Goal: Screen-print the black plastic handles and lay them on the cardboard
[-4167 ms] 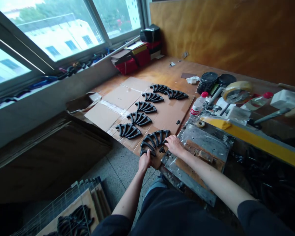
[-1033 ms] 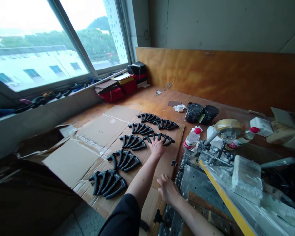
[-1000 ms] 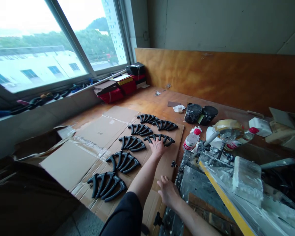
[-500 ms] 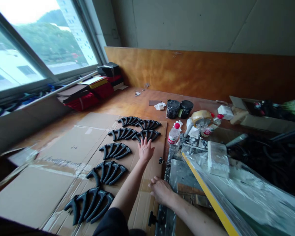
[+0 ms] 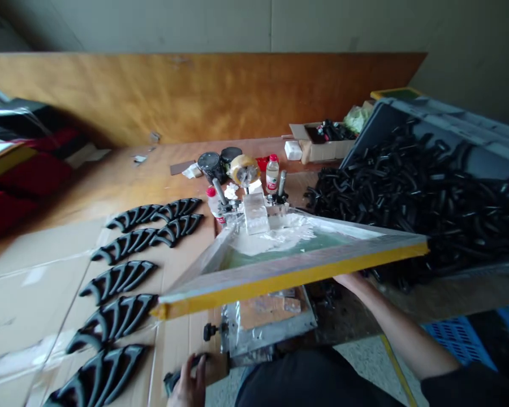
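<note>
At the bottom, my left hand point(image 5: 189, 384) is closed around a curved black plastic piece point(image 5: 172, 380), beside the cardboard's front edge. My right hand point(image 5: 348, 281) reaches under the yellow-edged screen frame point(image 5: 297, 277); the frame hides its fingers. White paste lies on the green mesh point(image 5: 297, 244) of the tilted frame, and a pale block point(image 5: 255, 213) sits at its back. Below the frame is a metal base point(image 5: 275, 333) with a wooden plate and a black knob point(image 5: 210, 332). Curved black pieces point(image 5: 119, 277) lie in fanned groups on the cardboard point(image 5: 29, 305) at left.
A grey crate point(image 5: 458, 130) tipped at the right spills a heap of black pieces point(image 5: 390, 186). Behind the frame stand two bottles with red caps point(image 5: 272, 174), a tape roll point(image 5: 245, 169) and dark jars point(image 5: 211, 165). A blue basket point(image 5: 458, 342) is low at right.
The view has turned right. My left hand has left the fanned groups and now grips a black piece at the front. My right hand has moved under the screen frame.
</note>
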A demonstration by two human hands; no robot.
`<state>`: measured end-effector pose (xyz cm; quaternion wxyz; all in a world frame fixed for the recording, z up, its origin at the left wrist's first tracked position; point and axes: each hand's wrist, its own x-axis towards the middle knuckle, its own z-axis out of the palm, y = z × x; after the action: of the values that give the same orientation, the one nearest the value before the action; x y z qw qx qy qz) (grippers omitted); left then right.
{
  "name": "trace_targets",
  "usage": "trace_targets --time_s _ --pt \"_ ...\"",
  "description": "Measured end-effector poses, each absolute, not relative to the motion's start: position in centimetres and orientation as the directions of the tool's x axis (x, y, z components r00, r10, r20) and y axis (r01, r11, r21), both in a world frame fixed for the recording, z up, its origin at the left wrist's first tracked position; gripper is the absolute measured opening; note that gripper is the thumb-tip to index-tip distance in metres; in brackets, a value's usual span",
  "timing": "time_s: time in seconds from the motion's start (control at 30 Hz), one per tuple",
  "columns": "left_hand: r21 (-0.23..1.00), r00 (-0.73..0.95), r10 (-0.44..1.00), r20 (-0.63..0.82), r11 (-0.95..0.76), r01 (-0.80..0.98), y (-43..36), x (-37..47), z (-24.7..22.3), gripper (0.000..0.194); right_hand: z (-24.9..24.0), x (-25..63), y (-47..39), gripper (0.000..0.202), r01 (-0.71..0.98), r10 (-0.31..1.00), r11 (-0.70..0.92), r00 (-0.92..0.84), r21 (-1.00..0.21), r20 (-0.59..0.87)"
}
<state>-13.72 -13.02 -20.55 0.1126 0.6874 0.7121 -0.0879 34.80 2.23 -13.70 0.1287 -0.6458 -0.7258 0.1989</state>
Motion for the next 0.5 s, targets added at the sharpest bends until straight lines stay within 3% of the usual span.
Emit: trace_targets --time_s 0.1,0.23,0.33,0.5 --pt "-0.015 -0.1 0.978 -0.181 0.099 0.995 -12.7 -12.4 -20.9 0.044 -15.7 38.3 -0.4 0.024 0.915 0.97 0.015 -0.111 -0.403 -0.217" --pt "0.078 -0.249 0.962 -0.111 0.259 0.963 -9.6 -12.0 -20.2 0.029 -18.0 39.9 -2.5 0.03 0.923 0.913 0.021 -0.174 -0.383 -0.369" --pt "0.127 -0.215 0.97 -0.116 0.229 0.965 -6.5 -12.0 -19.6 0.03 -18.9 39.6 -2.4 0.027 0.927 0.913 0.036 -0.182 -0.374 -0.365" --pt "0.135 -0.175 0.976 -0.126 0.192 0.972 -1.3 -11.9 -19.6 0.034 -20.5 37.7 -1.9 0.026 0.982 0.951 0.024 -0.08 -0.185 -0.299"
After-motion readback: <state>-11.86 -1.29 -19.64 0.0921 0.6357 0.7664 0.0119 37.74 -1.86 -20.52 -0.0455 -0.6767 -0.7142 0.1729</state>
